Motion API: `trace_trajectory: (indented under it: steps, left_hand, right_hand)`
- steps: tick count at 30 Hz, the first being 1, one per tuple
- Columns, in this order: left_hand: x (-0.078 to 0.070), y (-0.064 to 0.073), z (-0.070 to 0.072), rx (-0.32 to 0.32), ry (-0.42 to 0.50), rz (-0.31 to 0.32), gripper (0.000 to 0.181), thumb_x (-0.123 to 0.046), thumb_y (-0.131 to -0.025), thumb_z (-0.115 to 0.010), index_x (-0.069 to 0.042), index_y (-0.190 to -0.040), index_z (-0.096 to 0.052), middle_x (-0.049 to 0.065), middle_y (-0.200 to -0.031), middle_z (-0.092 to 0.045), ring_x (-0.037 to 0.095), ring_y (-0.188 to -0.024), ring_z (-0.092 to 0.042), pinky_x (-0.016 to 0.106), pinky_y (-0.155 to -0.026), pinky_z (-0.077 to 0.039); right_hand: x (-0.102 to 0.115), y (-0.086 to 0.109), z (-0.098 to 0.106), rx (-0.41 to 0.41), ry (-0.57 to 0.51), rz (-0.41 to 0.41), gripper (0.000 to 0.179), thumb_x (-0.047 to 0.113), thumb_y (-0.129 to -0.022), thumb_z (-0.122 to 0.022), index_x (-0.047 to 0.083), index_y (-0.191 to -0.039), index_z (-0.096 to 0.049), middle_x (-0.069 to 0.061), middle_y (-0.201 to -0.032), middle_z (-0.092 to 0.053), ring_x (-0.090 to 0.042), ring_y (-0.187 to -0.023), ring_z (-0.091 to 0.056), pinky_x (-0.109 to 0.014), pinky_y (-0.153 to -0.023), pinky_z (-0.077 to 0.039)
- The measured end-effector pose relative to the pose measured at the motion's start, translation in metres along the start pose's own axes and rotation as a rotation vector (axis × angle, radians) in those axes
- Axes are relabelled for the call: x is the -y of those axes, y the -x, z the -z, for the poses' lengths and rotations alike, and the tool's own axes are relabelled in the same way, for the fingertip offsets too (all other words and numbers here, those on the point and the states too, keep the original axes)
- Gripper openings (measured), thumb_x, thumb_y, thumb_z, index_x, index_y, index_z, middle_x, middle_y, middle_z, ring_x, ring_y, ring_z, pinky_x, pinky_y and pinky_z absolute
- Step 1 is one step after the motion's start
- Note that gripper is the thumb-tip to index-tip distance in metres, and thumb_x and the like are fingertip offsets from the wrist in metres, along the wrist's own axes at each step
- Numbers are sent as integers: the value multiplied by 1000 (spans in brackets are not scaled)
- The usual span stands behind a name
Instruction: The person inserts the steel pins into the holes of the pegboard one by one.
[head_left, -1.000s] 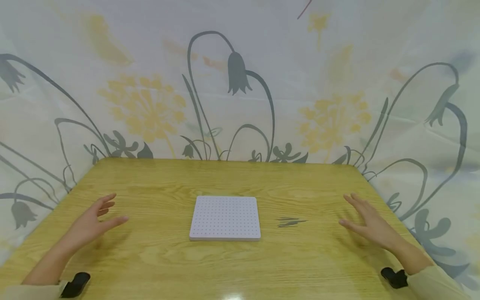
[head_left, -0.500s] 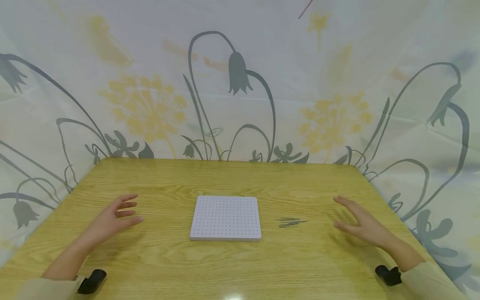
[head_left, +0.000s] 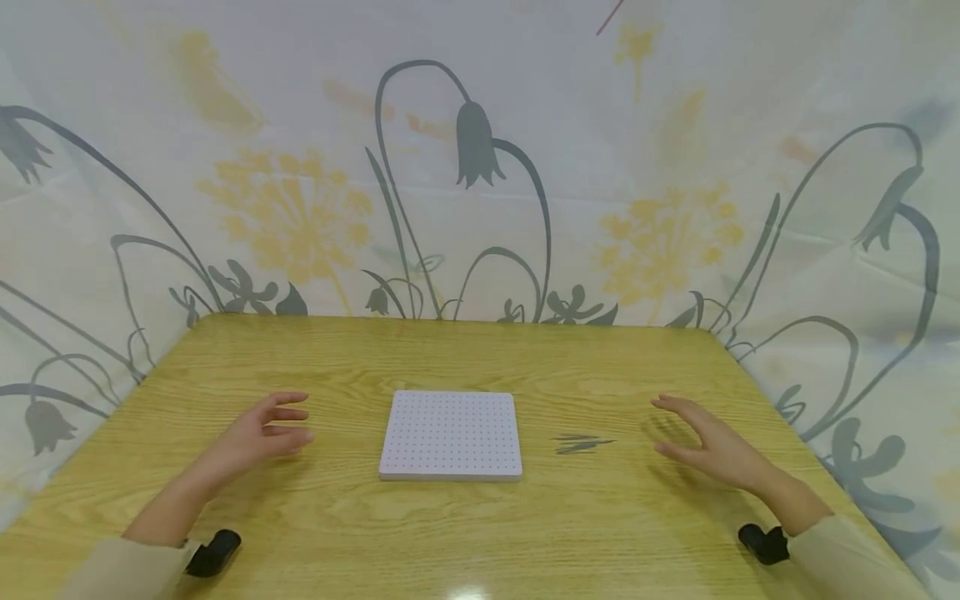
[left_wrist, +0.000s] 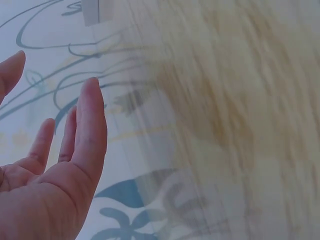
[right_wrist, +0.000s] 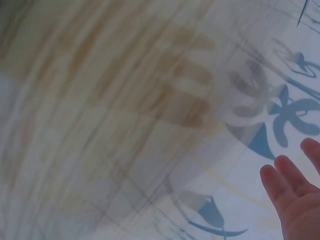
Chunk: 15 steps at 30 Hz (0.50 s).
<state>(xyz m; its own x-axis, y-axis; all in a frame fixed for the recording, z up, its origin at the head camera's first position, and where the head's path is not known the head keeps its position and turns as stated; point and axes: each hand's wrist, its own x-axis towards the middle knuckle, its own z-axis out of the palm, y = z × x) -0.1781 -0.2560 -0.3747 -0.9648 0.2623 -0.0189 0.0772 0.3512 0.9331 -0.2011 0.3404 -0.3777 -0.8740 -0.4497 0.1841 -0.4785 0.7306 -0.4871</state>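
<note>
While a white dotted board (head_left: 452,435) lies on the desk (head_left: 450,533) in the head view, thin grey pieces (head_left: 581,443) rest just beside it, toward the right hand (head_left: 723,450); the left hand (head_left: 251,437) is across from them. In the left wrist view, fingers (left_wrist: 91,125) stand apart; in the right wrist view, they extend loosely.

The head view was softly and evenly lit, its colours muted. A small white glare marked the worktop (head_left: 450,533) at the bottom edge, and faint shadows fell near the hands (head_left: 255,437). The slim grey pieces (head_left: 581,443) blurred softly together. Both wrist views were dimmer and hazy, the worktop streaked by smeared reflections, with the backdrop (left_wrist: 122,195) showing more crisply.
</note>
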Motion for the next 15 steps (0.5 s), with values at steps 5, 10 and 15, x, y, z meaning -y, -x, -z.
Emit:
trace_trajectory:
  steps: [5, 10, 15]
  left_hand:
    - [1, -8, -8, 33, 68, 15, 68, -14, -89, -64, 9, -140, -23, 36, -131, -35, 37, -108, -53, 37, -80, -51]
    - [0, -13, -13, 47, 102, 26, 69, -13, -88, -65, 9, -139, -24, 36, -130, -36, 35, -106, -55, 37, -81, -51]
    - [-1, -17, -19, 44, 107, 46, 69, -13, -87, -66, 9, -139, -26, 35, -128, -39, 33, -103, -57, 37, -80, -51]
  right_hand:
    - [2, -1, -1, 5, -3, 8, 58, 21, -88, -66, -2, -135, -40, -27, -136, -37, -49, -121, -34, -65, -89, -32]
    - [5, -5, -5, 10, -13, 43, 55, 20, -89, -64, -3, -133, -42, -26, -135, -39, -47, -120, -37, -64, -89, -33]
    - [9, -10, -9, 12, -14, 48, 54, 22, -90, -64, -3, -133, -42, -27, -135, -40, -47, -119, -38, -64, -89, -33]
